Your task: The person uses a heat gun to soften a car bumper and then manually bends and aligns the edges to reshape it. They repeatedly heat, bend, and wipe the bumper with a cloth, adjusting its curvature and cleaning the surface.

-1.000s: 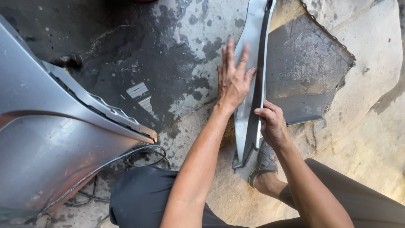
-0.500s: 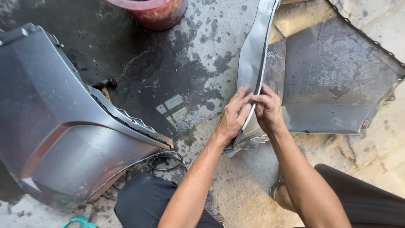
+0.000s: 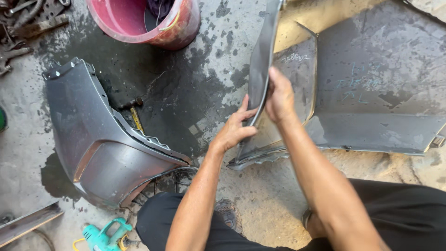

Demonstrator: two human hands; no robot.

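Crouched on a wet concrete workshop floor [image 3: 195,93], I grip the upright edge of a grey plastic car bumper panel [image 3: 371,102] with both hands. My left hand [image 3: 236,128] is closed on the thin edge from the left, fingers curled around it; my right hand [image 3: 280,96] clamps the same edge from the right, just above, the two hands nearly touching. The panel lies ahead and to my right, its inner face up, with pale chalk-like scribbles across the dark surface.

At the top, a red plastic bucket [image 3: 139,21] stands on the wet patch; something dark sits inside, though I cannot tell what.

To my left, well apart from the panel, a second grey bumper corner piece [image 3: 93,144] rests on the floor, its curved outer skin up. A small yellow-and-black tool [image 3: 136,118] lies just beside its edge. A teal power tool [image 3: 103,234] sits near my knee at the bottom, and scrap metal pieces [image 3: 23,23] clutter the top left corner.
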